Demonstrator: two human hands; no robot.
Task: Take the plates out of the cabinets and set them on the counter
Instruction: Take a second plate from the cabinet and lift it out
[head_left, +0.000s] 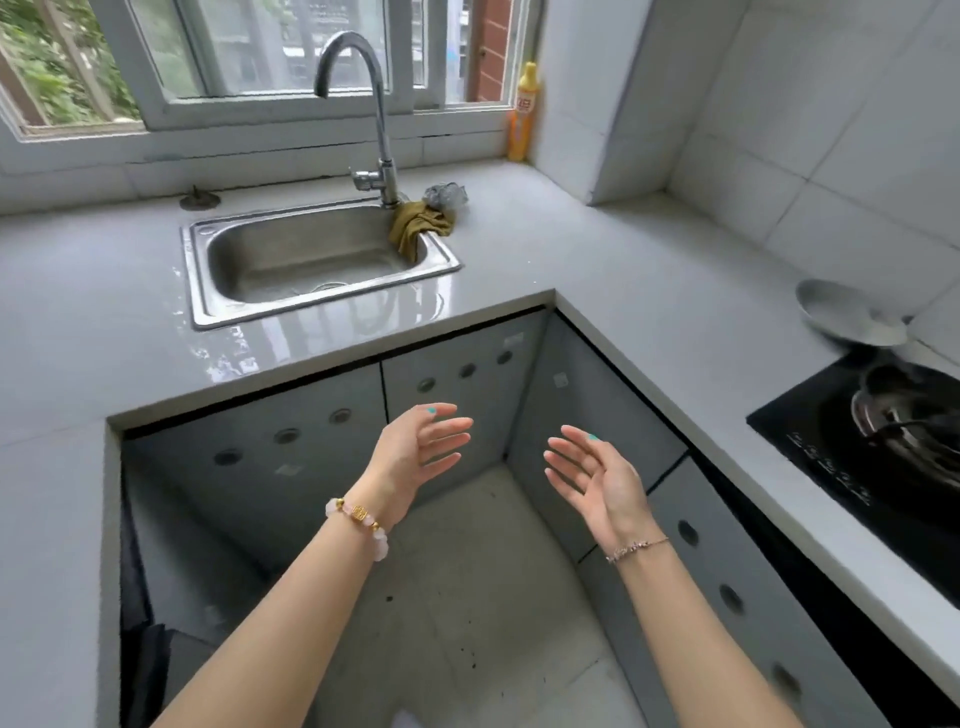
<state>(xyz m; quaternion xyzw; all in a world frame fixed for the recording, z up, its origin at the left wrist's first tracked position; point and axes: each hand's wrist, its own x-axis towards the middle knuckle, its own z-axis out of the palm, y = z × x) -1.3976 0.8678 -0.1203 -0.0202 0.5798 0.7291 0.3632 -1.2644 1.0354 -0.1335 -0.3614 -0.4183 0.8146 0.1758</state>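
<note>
No plate shows outside the cabinets. My left hand (423, 447) and my right hand (595, 480) are raised in front of me, palms facing each other, fingers straight and spread, holding nothing. They hover over the floor in front of the grey cabinet doors (457, 384) under the counter (597, 260). These doors look closed, each with round finger holes. The cabinet at the far left (140, 597) shows a dark gap at its edge.
A steel sink (311, 260) with a tall faucet (382, 130) is set in the counter, an olive cloth (415, 228) draped on its rim. A yellow bottle (524, 114) stands by the window. At right, a black cooktop (857, 467) carries a dark pan, a grey lid (847, 314) behind it.
</note>
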